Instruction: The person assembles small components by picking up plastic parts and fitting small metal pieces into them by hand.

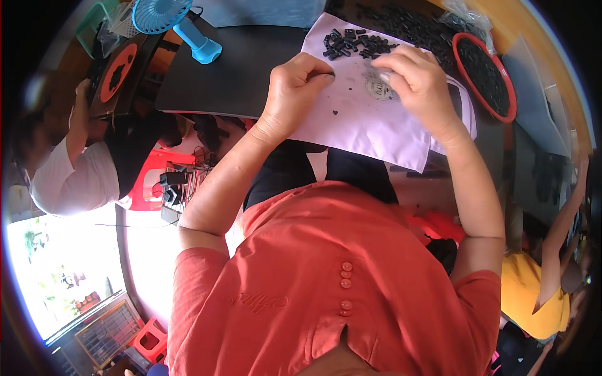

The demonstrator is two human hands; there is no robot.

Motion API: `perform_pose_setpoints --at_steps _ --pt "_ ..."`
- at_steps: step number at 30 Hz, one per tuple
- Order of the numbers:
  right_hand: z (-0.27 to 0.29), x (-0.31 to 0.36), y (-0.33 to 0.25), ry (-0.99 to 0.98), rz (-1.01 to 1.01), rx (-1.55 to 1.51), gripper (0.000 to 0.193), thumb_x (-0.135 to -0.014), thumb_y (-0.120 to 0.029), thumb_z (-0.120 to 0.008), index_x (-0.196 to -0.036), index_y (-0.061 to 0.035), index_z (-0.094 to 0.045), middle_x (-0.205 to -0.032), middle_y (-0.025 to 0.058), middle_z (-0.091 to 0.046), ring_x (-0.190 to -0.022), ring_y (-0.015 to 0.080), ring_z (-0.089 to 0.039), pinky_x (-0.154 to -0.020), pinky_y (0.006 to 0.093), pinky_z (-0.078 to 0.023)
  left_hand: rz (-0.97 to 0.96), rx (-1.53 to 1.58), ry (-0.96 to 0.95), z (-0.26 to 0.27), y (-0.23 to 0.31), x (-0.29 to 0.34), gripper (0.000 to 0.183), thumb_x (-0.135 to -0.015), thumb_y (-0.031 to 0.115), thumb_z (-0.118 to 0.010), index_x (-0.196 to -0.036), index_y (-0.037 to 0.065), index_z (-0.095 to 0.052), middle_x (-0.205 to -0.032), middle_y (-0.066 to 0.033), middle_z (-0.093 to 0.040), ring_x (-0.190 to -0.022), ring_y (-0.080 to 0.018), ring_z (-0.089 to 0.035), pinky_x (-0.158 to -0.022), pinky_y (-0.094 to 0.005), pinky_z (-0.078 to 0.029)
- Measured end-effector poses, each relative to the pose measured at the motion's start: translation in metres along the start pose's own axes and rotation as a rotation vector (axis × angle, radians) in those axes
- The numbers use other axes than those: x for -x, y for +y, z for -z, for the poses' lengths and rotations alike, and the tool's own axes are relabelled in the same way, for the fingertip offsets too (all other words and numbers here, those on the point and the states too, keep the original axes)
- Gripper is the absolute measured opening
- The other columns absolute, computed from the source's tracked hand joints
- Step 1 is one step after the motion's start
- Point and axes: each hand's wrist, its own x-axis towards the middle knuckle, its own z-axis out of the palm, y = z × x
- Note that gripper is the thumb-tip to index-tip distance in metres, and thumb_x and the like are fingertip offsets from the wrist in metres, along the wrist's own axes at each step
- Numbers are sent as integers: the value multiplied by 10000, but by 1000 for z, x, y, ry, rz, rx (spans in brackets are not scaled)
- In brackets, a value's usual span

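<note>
My left hand (296, 93) is closed in a pinch over the left side of a pale pink cloth (370, 135). A small dark piece shows at its thumb tip, too small to name. My right hand (421, 86) hovers over the cloth's right side, its thumb and fingers curled together; whatever they hold, if anything, is hidden. Beyond the hands lies a pile of small black parts (351, 44), short and tube-like. A printed emblem (378, 89) shows on the cloth beside my right hand, and a few dark crumbs are scattered between the hands.
More black parts (401, 24) cover the far table. A red-rimmed basket (456, 47) full of them stands at right. At left on the dark table (244, 69) stands a blue fan (200, 47). One person (78, 175) works at left, another in yellow (533, 297) at right.
</note>
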Motion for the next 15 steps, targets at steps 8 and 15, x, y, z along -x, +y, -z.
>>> perform_pose_setpoints --at_steps 8,15 --pt "-21 -20 -26 101 88 -152 278 -707 18 -695 -945 -124 -687 -818 19 -613 -784 235 -605 -743 353 -452 564 832 -121 8 25 -8 118 -850 -12 -676 -957 -62 -673 -781 -93 -667 -641 -133 -605 -557 -248 -465" --pt "-25 -17 -23 130 116 -171 256 -698 21 -700 -920 -104 -674 -825 22 -639 -758 228 -610 -706 343 -442 605 970 -111 4 19 -6 120 -874 -13 -654 -981 -67 -659 -809 -111 -672 -638 -152 -610 -566 -259 -479"
